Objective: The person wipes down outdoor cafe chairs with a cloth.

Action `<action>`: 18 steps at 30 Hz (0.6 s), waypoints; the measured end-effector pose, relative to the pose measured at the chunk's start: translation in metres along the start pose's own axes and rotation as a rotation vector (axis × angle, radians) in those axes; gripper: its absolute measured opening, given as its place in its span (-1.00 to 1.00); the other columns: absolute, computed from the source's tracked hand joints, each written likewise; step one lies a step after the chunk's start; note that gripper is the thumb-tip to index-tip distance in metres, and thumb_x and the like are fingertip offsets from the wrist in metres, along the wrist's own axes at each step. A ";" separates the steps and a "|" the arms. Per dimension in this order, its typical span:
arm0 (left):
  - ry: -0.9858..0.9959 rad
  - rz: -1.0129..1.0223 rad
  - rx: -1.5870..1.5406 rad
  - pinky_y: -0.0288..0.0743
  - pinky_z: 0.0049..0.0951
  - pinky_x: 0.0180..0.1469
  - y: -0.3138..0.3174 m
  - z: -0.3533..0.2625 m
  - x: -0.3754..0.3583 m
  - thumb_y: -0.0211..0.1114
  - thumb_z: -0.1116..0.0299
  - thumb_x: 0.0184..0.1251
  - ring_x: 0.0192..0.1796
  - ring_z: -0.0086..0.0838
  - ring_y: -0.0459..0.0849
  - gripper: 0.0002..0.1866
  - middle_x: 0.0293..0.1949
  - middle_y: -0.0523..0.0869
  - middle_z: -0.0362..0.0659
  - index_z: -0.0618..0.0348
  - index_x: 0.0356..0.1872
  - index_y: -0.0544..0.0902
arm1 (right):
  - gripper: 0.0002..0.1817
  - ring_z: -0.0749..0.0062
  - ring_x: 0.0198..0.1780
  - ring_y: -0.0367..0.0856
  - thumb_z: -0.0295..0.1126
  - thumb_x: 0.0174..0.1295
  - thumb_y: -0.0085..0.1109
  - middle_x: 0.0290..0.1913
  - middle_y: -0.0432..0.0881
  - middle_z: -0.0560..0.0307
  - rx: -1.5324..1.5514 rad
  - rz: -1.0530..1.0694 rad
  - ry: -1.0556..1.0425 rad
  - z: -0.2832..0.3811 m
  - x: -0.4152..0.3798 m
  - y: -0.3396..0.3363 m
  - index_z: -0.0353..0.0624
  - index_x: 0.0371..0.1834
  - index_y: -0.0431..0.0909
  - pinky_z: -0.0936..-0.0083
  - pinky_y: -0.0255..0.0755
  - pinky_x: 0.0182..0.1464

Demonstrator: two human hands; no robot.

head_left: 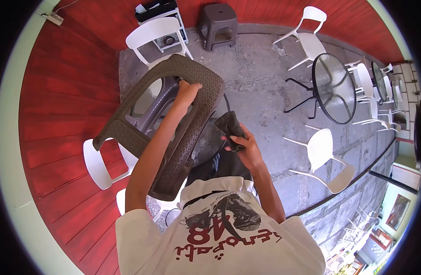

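Observation:
A brown plastic stool [207,87] with a woven pattern is tilted in the air in front of my body, its open side toward me. My left hand [188,93] reaches through an opening between its legs, fingers closed around the frame. To the right of the stool, my right hand [247,149] clutches a bunched dark grey cloth [229,123]. The cloth is close to the stool's edge but looks apart from it. Part of a dark round surface shows beneath the stool, mostly hidden.
White chairs [159,32] stand behind and to the left. Another brown stool [218,27] is by the red wall [261,11]. On the right are a round glass table [334,89] and more white chairs [319,149]. A small shelf unit [167,43] stands at the back.

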State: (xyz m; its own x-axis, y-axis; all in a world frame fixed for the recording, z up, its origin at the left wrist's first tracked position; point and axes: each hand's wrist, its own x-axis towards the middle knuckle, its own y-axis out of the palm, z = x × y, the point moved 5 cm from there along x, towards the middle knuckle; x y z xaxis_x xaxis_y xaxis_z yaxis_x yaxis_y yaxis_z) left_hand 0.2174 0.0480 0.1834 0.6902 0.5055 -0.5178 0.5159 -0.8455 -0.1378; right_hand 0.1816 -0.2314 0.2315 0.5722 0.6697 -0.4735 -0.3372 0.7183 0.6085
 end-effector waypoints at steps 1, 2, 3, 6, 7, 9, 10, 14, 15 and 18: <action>-0.031 0.010 0.033 0.43 -0.25 0.28 -0.001 -0.006 -0.013 0.30 0.30 0.32 0.24 -0.17 0.60 -0.44 0.25 0.54 0.20 0.44 0.23 0.38 | -0.43 0.42 0.07 0.69 -0.47 0.36 0.20 0.16 0.66 0.10 -0.087 -0.018 -0.012 0.001 0.005 -0.006 -0.23 0.46 0.39 0.44 0.59 0.03; 0.061 -0.024 0.140 0.41 -0.25 0.30 -0.004 -0.011 -0.020 0.29 0.27 0.34 0.27 -0.14 0.58 -0.43 0.26 0.52 0.22 0.45 0.24 0.37 | -0.43 0.46 0.04 0.69 -0.46 0.36 0.21 0.13 0.67 0.13 -0.172 -0.038 -0.024 0.001 0.011 -0.009 -0.23 0.46 0.40 0.48 0.58 -0.02; 0.154 -0.056 0.248 0.40 -0.25 0.32 -0.007 -0.014 -0.027 0.29 0.25 0.36 0.29 -0.11 0.56 -0.42 0.27 0.51 0.23 0.45 0.25 0.36 | -0.43 0.48 0.01 0.68 -0.46 0.37 0.21 0.11 0.67 0.15 -0.218 -0.054 -0.069 0.002 0.016 -0.010 -0.23 0.46 0.40 0.51 0.55 -0.05; 0.628 -0.189 0.495 0.47 -0.26 0.24 -0.001 -0.044 -0.078 0.28 0.21 0.45 0.15 -0.17 0.64 -0.45 0.11 0.61 0.12 0.43 0.26 0.38 | -0.46 0.50 -0.02 0.68 -0.43 0.40 0.20 0.08 0.68 0.16 -0.261 -0.062 -0.161 0.010 0.032 0.001 -0.24 0.44 0.41 0.52 0.53 -0.07; 0.817 -0.239 0.562 0.52 -0.26 0.18 0.004 -0.055 -0.101 0.28 0.21 0.48 0.06 -0.21 0.68 -0.47 0.03 0.66 0.06 0.42 0.26 0.39 | -0.47 0.47 0.01 0.70 -0.43 0.42 0.19 0.09 0.68 0.13 -0.212 -0.036 -0.159 0.017 0.032 0.015 -0.25 0.44 0.41 0.50 0.55 -0.03; 0.676 0.077 0.413 0.52 -0.27 0.13 0.014 -0.049 -0.112 0.30 0.19 0.50 0.00 -0.27 0.68 -0.55 -0.05 0.67 0.01 0.39 0.14 0.49 | -0.49 0.37 0.07 0.71 -0.42 0.44 0.15 0.12 0.68 0.06 -0.077 0.035 -0.129 0.026 0.030 0.037 -0.27 0.44 0.39 0.42 0.58 0.06; 0.602 0.229 0.336 0.52 -0.28 0.10 0.017 -0.050 -0.118 0.31 0.18 0.51 -0.03 -0.30 0.67 -0.59 -0.08 0.68 -0.01 0.37 0.08 0.53 | -0.49 0.31 0.11 0.72 -0.42 0.45 0.13 0.14 0.67 0.02 0.003 0.082 -0.100 0.029 0.029 0.047 -0.28 0.44 0.37 0.38 0.59 0.12; 0.306 0.356 0.255 0.56 -0.38 -0.21 0.007 -0.074 -0.141 0.43 0.21 0.42 -0.29 -0.48 0.69 -0.66 -0.37 0.67 -0.08 0.37 -0.17 0.65 | -0.43 0.01 0.28 0.65 -0.39 0.44 0.11 0.25 0.60 -0.16 0.179 0.197 -0.032 0.018 0.029 0.055 -0.32 0.48 0.27 0.16 0.53 0.34; 0.386 0.322 0.273 0.53 -0.41 -0.24 0.004 -0.073 -0.140 0.45 0.20 0.41 -0.31 -0.53 0.66 -0.66 -0.39 0.66 -0.10 0.36 -0.18 0.66 | -0.39 -0.02 0.30 0.63 -0.33 0.42 0.13 0.27 0.58 -0.19 0.193 0.218 -0.036 0.017 0.028 0.055 -0.32 0.49 0.26 0.10 0.51 0.36; 0.504 0.278 0.276 0.47 -0.47 -0.27 -0.001 -0.066 -0.139 0.48 0.21 0.38 -0.34 -0.62 0.59 -0.68 -0.43 0.65 -0.17 0.33 -0.21 0.68 | -0.27 -0.12 0.35 0.58 -0.13 0.36 0.18 0.32 0.53 -0.26 0.310 0.331 -0.031 0.009 0.024 0.054 -0.32 0.50 0.24 -0.08 0.45 0.38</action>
State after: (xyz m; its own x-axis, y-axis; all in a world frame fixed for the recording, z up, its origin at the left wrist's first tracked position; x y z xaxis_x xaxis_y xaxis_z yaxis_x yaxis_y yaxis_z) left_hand 0.1544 -0.0105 0.3117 0.9682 0.2228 -0.1140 0.1797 -0.9359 -0.3031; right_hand 0.1844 -0.1780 0.2589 0.4945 0.8447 -0.2047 -0.2687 0.3726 0.8882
